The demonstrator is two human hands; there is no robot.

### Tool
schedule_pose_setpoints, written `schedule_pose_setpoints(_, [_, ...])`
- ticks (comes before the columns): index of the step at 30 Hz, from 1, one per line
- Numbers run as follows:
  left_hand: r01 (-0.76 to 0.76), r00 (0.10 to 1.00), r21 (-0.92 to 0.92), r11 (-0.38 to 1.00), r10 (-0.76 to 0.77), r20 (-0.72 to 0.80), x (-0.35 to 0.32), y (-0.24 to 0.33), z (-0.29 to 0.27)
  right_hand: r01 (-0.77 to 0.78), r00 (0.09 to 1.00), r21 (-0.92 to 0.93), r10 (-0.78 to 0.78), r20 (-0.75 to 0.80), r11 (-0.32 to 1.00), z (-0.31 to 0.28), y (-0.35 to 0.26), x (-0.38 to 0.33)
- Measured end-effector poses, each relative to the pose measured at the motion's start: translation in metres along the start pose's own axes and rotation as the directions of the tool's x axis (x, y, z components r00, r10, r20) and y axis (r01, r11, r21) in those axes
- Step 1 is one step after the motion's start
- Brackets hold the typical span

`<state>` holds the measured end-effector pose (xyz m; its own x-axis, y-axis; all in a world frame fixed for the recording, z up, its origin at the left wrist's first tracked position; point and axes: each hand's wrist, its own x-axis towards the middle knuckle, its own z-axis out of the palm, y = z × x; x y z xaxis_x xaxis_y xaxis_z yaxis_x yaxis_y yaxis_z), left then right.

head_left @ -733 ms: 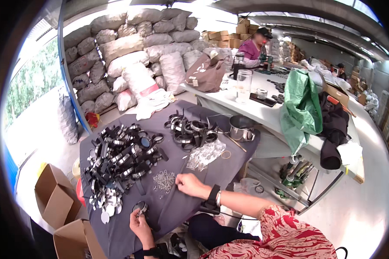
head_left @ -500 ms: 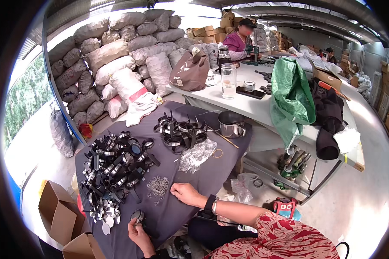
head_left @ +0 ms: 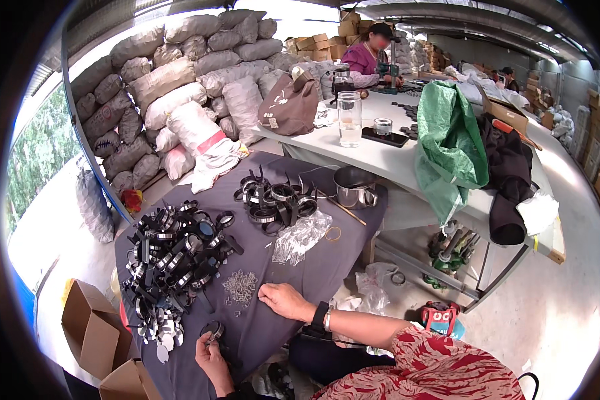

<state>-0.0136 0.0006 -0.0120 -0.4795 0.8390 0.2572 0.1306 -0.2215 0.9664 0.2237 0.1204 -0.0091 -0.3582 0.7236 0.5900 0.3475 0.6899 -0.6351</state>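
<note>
Near the table's front edge my left hand (head_left: 212, 363) is closed on a black round ring-shaped part (head_left: 213, 328) with a shiny metal band. My right hand (head_left: 288, 302) rests low over the cloth, its fingers curled together in a pinch; what they hold, if anything, is too small to make out. Just left of those fingertips lies a loose heap of small metal clips (head_left: 241, 287). Farther left is a large pile of black ring-shaped parts (head_left: 180, 247) with metal bands. Flat silvery discs (head_left: 163, 333) spill from its near end.
Beyond my hands lie more black rings (head_left: 273, 203), a clear plastic bag of small parts (head_left: 300, 239), a thin stick (head_left: 343, 210) and a metal mug (head_left: 355, 188). Open cardboard boxes (head_left: 93, 327) stand at lower left. A co-worker (head_left: 363, 63) sits at the white table (head_left: 313, 143).
The view has shifted slightly. Both my hands keep nearly the same places, the left still on the round part and the right beside the metal clips.
</note>
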Motion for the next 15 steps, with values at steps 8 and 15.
schedule_pose_setpoints(8, [-0.003, 1.0, 0.139, 0.99, 0.007, -0.027, 0.004, 0.02, 0.019, -0.333, 0.939, 0.454, 0.335, 0.079, 0.827, 0.004, -0.002, 0.009])
schedule_pose_setpoints(15, [0.087, 0.992, 0.006, 0.996, -0.086, -0.09, -0.001, 0.01, 0.011, -0.448, 0.894, 0.723, 0.255, 0.368, 0.526, 0.062, -0.071, 0.016])
